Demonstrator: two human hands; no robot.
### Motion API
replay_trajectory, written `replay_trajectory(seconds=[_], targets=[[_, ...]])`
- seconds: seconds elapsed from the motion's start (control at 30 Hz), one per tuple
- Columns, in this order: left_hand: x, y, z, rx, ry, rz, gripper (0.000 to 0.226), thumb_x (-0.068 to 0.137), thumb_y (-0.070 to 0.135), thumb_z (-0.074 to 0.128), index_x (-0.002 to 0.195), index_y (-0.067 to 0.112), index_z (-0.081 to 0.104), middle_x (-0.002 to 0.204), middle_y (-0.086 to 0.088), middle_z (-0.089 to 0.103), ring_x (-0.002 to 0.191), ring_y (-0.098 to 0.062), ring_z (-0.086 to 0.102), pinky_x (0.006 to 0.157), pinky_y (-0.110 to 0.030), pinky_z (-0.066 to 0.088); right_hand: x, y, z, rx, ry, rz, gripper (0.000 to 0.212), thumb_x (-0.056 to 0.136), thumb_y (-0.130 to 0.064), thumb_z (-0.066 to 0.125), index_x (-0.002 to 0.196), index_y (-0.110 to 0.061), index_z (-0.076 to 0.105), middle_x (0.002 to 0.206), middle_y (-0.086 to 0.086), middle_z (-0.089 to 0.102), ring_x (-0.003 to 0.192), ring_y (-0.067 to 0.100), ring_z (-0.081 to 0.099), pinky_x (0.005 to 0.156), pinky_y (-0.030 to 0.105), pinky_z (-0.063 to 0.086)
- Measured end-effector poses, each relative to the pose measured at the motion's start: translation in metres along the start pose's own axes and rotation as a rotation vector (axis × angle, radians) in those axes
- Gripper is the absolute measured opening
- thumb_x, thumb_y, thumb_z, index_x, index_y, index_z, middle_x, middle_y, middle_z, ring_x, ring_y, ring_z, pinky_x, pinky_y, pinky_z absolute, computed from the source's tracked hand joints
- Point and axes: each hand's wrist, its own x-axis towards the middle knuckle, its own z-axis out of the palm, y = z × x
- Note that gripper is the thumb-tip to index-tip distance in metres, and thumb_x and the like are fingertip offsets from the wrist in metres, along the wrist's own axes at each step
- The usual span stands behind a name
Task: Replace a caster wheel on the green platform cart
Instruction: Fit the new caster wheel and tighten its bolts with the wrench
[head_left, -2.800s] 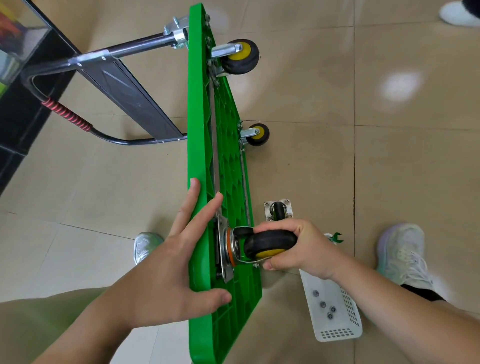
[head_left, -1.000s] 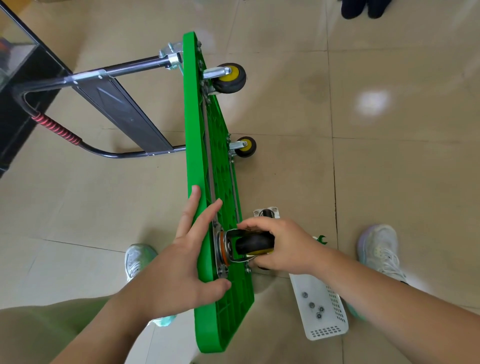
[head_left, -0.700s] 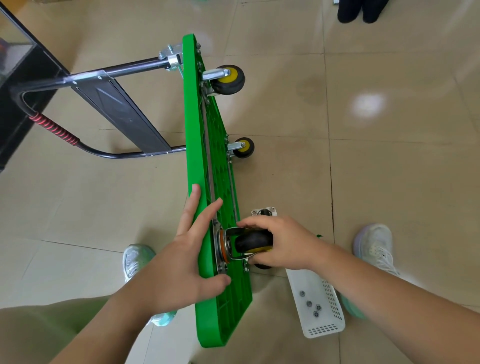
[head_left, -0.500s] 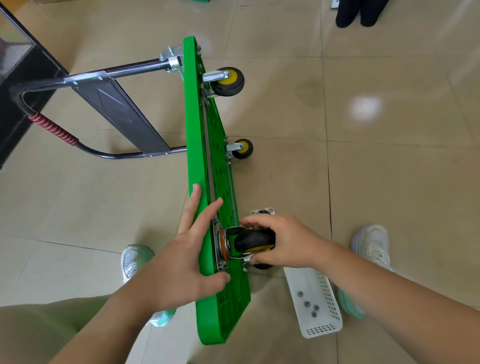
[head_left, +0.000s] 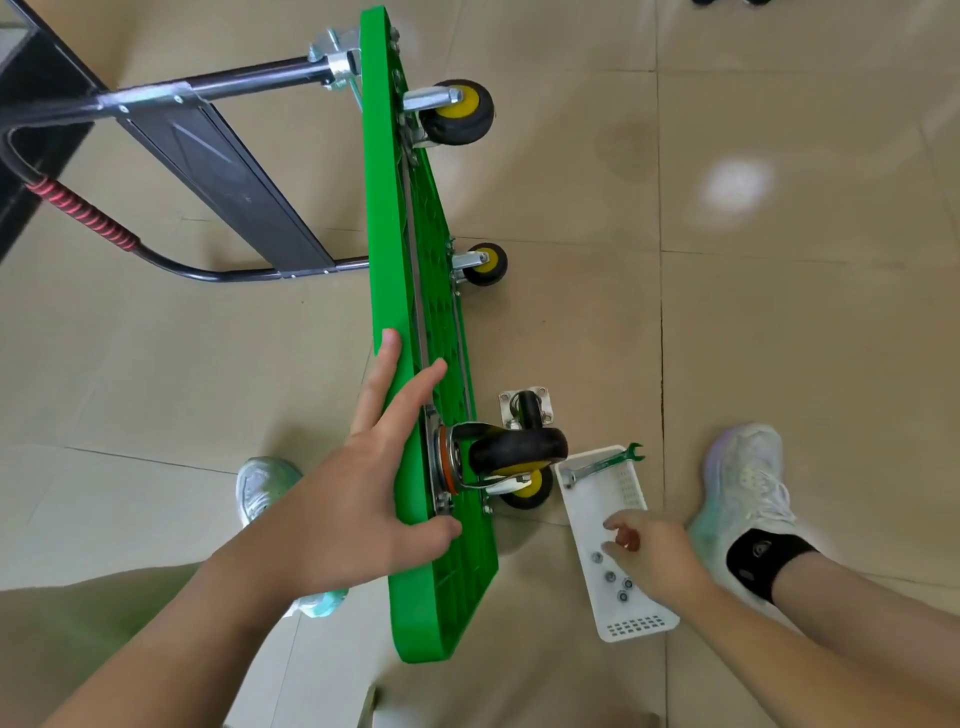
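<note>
Closest to the camera, the right grip (head_left: 655, 558) is reaching down into a white basket (head_left: 636, 626) that is sitting on the tiled floor (head_left: 779, 312). Its fingers are curling over a few small nuts (head_left: 611, 576); whether it is pinching one I cannot tell. A wrench (head_left: 602, 465) with a green end is lying across the far end of the basket.

To the left, the left grip (head_left: 358, 499) is bracing the green platform cart (head_left: 395, 234), which is standing on its long edge. The grip is lying open, fingers stretching flat and straight along the upper rim, thumb pressing on the ribbed underside just below a metal mounting plate (head_left: 434, 470). A caster wheel (head_left: 519, 448), with black tyre and yellow hub, is sticking out sideways from that plate, apart from both grips. Just under it a lower wheel (head_left: 527, 493) is showing near the floor. Pale shoes (head_left: 743, 483) are standing on either side of the cart.

Just beyond, a loose caster (head_left: 525, 410) is lying on the floor with its bolt plate showing. Farther off, two far wheels (head_left: 457, 114) are jutting from the cart's far end, and its handle (head_left: 88, 221), wrapped partly in red, is reaching out to the left.
</note>
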Motion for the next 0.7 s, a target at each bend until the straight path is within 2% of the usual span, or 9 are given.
replay_trajectory(seconds=[0.07, 0.1, 0.17, 0.27, 0.37, 0.43, 0.5, 0.57, 0.7], targets=[[0.000, 0.000, 0.001, 0.012, 0.006, 0.021, 0.118, 0.063, 0.055, 0.076, 0.159, 0.059, 0.008, 0.161, 0.036, -0.032, 0.108, 0.047, 0.027, 0.083, 0.004, 0.044, 0.014, 0.028, 0.021, -0.120, -0.074, 0.065, 0.021, 0.091, -0.015, 0.072, 0.112, -0.018, 0.071, 0.088, -0.004, 0.063, 0.066, 0.006, 0.064, 0.053, 0.017, 0.052], [0.000, 0.000, 0.001, 0.015, 0.008, 0.032, 0.118, 0.063, 0.056, 0.075, 0.160, 0.057, 0.008, 0.161, 0.036, -0.032, 0.116, 0.046, 0.022, 0.085, 0.005, 0.042, 0.020, 0.036, 0.030, -0.166, -0.104, 0.078, 0.022, 0.093, -0.017, 0.070, 0.115, -0.018, 0.070, 0.093, -0.003, 0.062, 0.073, 0.011, 0.064, 0.060, 0.021, 0.055], [0.000, -0.002, 0.002, 0.033, 0.016, 0.056, 0.118, 0.064, 0.057, 0.074, 0.162, 0.051, 0.010, 0.162, 0.034, -0.031, 0.135, 0.037, 0.008, 0.095, 0.007, 0.031, 0.031, 0.048, 0.044, -0.213, -0.151, 0.092, 0.024, 0.093, -0.016, 0.068, 0.118, -0.015, 0.067, 0.092, -0.006, 0.058, 0.077, 0.013, 0.060, 0.073, 0.027, 0.056], [0.001, -0.006, 0.004, 0.102, 0.024, 0.071, 0.117, 0.066, 0.056, 0.073, 0.165, 0.041, 0.012, 0.168, 0.023, -0.026, 0.150, 0.019, -0.008, 0.111, 0.003, 0.016, 0.044, 0.057, 0.062, -0.221, -0.151, 0.120, 0.029, 0.091, -0.012, 0.070, 0.120, -0.011, 0.066, 0.091, -0.009, 0.058, 0.083, 0.013, 0.056, 0.083, 0.023, 0.047], [0.002, -0.009, 0.003, 0.150, 0.037, 0.087, 0.118, 0.068, 0.054, 0.073, 0.166, 0.033, 0.013, 0.172, 0.005, -0.024, 0.155, 0.010, -0.011, 0.116, -0.002, 0.013, 0.051, 0.059, 0.074, -0.237, -0.135, 0.154, 0.032, 0.091, -0.013, 0.069, 0.122, -0.014, 0.065, 0.109, 0.003, 0.068, 0.097, 0.021, 0.062, 0.088, 0.027, 0.048], [0.002, -0.007, 0.002, 0.165, 0.043, 0.103, 0.117, 0.069, 0.052, 0.074, 0.167, 0.028, 0.014, 0.173, -0.003, -0.022, 0.155, 0.009, -0.010, 0.117, -0.002, 0.013, 0.053, 0.058, 0.079, -0.335, -0.122, 0.160, 0.031, 0.093, -0.016, 0.066, 0.124, -0.016, 0.063, 0.115, 0.005, 0.067, 0.096, 0.021, 0.058, 0.082, 0.026, 0.043], [0.002, -0.005, 0.001, 0.169, 0.034, 0.105, 0.116, 0.070, 0.050, 0.074, 0.166, 0.027, 0.013, 0.173, -0.006, -0.021, 0.157, 0.005, -0.010, 0.118, -0.004, 0.013, 0.054, 0.057, 0.082, -0.390, -0.112, 0.173, 0.023, 0.094, -0.014, 0.063, 0.117, -0.013, 0.062, 0.112, 0.006, 0.065, 0.090, 0.020, 0.053, 0.079, 0.029, 0.042], [0.001, -0.004, 0.000, 0.175, 0.024, 0.103, 0.116, 0.071, 0.049, 0.074, 0.166, 0.026, 0.012, 0.172, -0.007, -0.022, 0.157, 0.003, -0.012, 0.118, -0.004, 0.013, 0.058, 0.057, 0.084, -0.398, -0.117, 0.173, 0.013, 0.094, -0.007, 0.057, 0.107, -0.008, 0.061, 0.108, 0.011, 0.063, 0.093, 0.026, 0.058, 0.084, 0.036, 0.049], [0.000, -0.001, 0.001, 0.152, 0.016, 0.080, 0.116, 0.071, 0.050, 0.074, 0.166, 0.029, 0.011, 0.172, -0.001, -0.024, 0.158, 0.002, -0.010, 0.119, -0.006, 0.016, 0.062, 0.051, 0.080, -0.398, -0.133, 0.158, 0.018, 0.094, -0.002, 0.053, 0.109, -0.004, 0.062, 0.112, 0.015, 0.062, 0.105, 0.032, 0.060, 0.095, 0.041, 0.050]])
